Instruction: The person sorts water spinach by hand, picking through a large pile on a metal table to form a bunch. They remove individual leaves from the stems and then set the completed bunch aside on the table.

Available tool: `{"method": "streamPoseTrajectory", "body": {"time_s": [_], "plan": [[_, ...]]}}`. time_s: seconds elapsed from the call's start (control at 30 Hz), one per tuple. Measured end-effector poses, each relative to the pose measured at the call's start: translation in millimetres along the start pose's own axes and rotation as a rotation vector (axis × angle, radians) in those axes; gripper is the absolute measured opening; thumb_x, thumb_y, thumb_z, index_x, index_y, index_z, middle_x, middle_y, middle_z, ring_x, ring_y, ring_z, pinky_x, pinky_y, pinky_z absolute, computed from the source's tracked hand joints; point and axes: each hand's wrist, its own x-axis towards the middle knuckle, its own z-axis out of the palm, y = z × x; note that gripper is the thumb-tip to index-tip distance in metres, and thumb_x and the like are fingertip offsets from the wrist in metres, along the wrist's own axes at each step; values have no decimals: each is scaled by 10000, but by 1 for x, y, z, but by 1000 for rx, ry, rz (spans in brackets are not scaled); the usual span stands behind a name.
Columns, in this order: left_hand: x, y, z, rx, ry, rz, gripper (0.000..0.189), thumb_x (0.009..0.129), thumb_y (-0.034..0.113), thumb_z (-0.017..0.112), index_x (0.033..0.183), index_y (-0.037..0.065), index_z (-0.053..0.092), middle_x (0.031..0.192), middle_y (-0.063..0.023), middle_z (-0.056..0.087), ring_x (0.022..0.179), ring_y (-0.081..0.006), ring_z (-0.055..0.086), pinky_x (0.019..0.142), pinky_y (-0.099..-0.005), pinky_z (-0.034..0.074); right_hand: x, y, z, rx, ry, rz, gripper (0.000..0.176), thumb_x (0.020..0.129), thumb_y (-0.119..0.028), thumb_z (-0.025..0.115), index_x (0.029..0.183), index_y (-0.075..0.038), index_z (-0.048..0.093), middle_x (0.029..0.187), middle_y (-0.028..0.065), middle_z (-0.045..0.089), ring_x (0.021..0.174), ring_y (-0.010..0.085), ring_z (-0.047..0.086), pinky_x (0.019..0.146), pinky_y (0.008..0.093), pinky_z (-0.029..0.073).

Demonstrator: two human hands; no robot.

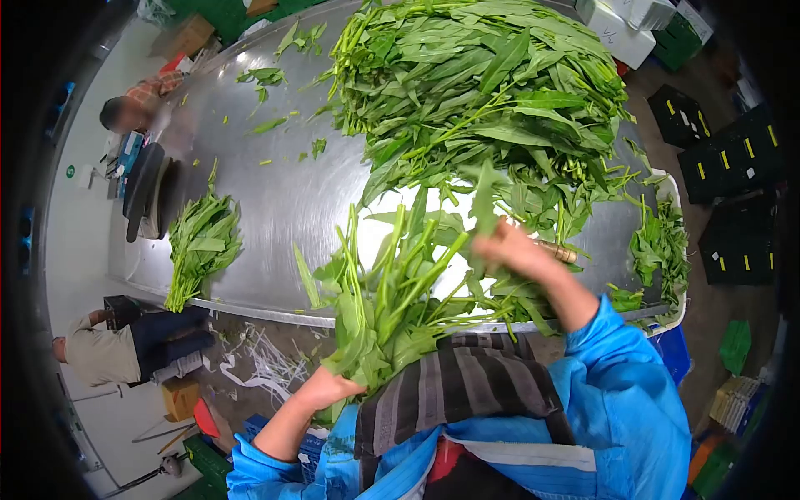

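A bunch of long-leaved greens with thick stems, like water spinach [392, 292], is held upright against my apron by my left hand [332, 388], its fingers wrapped around the lower leaves. To the right, over the table's near side, my right hand [510, 248] is blurred, with closed fingers at the base of a single green leaf [485, 200]. A wooden handle [557, 251] lies just beside that hand; the rest of the tool is hidden. Behind both hands rises a large heap of the same greens [483, 92]. A white sheet [454, 271] shows beneath scattered leaves.
The metal table [283, 200] carries a separate bunch [202, 246] at left, near a dark-topped scale-like device [146, 192]. A white bin [679, 292] with leaves stands at right. Black crates [725, 154] are stacked beyond. Two other people [137, 104] are at the left.
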Motion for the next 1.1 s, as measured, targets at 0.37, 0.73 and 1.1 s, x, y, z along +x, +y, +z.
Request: {"method": "streamPoseTrajectory", "body": {"time_s": [0.37,0.73,1.1], "plan": [[-18,17,-25,414,90,-195,632,641,43,675,1228,116,453,1109,-143,581,1011,-316,566,845,-364,452,12,-9,-37,529,261,-219,225,796,-208,626,890,-66,479,620,-1,476,379,54,349,334,208,246],[-4,71,-30,805,250,-130,915,626,42,673,1405,148,203,1161,-205,533,1020,-372,539,839,-390,464,29,-22,27,164,234,-162,227,677,23,469,887,35,553,731,135,611,430,141,510,370,294,414],[15,97,-36,1275,283,-66,927,608,-24,601,1413,213,207,942,-186,530,717,-361,580,610,-431,478,30,-45,79,-679,286,-1063,317,702,-130,653,968,-52,499,848,136,569,782,326,585,665,405,484]]}}
